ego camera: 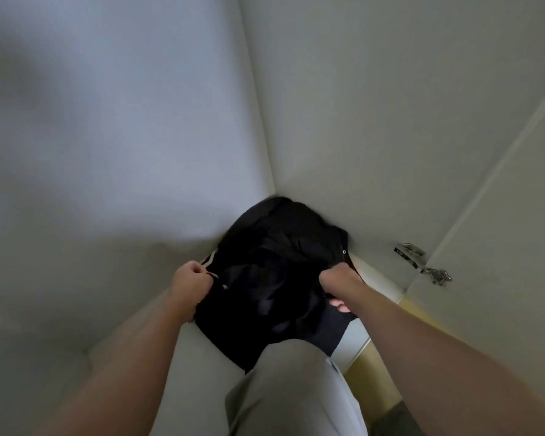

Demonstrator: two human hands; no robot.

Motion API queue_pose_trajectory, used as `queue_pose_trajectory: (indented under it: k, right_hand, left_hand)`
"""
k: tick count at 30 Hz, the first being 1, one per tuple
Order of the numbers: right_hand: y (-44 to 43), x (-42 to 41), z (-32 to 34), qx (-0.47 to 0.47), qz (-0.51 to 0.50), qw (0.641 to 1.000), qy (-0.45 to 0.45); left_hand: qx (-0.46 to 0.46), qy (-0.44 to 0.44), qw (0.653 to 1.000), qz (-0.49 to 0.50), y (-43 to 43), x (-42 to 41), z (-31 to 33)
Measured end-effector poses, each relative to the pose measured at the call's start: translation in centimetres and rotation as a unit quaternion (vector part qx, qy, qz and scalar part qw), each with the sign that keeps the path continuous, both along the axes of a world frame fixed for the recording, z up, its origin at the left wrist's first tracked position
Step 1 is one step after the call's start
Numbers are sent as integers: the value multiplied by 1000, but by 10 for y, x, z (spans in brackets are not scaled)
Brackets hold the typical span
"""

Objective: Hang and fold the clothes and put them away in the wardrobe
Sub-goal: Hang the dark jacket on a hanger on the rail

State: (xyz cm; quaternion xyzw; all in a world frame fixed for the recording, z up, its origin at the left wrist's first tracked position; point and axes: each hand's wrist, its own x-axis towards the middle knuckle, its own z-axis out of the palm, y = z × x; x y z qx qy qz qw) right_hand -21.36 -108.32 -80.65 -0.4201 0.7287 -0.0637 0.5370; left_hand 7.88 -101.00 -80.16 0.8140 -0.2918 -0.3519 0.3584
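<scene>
Hands gripping black garment, wardrobe corner

The black garment is filling the wardrobe corner, lying against the left panel and right panel. A metal hinge is projecting at right. A grey-trousered leg is crowding the near approach; room above it is standing open.

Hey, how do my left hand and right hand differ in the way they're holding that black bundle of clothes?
The left hand grips the black bundle at its left edge, beside a white drawstring; the right hand grips the right edge, below a small metal eyelet. The right hand is nearer the metal hinge; the left hand is nearer the left wall. Both are curled round the fabric at similar height.
</scene>
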Motion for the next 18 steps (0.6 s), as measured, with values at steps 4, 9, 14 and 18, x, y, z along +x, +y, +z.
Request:
queue_pose_trajectory:
  k: [4,9,14,18]
  right_hand:
    - [4,-2,-6,51,215,969,111]
    - [-16,1,-34,13,264,959,103]
    - [-46,-5,-75,-23,91,988,122]
    - [-76,-9,-100,-62,7,991,120]
  left_hand:
    - [310,-42,922,-229,-2,2,-38]
    - [352,-212,872,-267,-49,-27,-49]
    - [272,-196,925,-178,-105,-46,-78]
    - [268,-60,956,-103,-132,-42,-118]
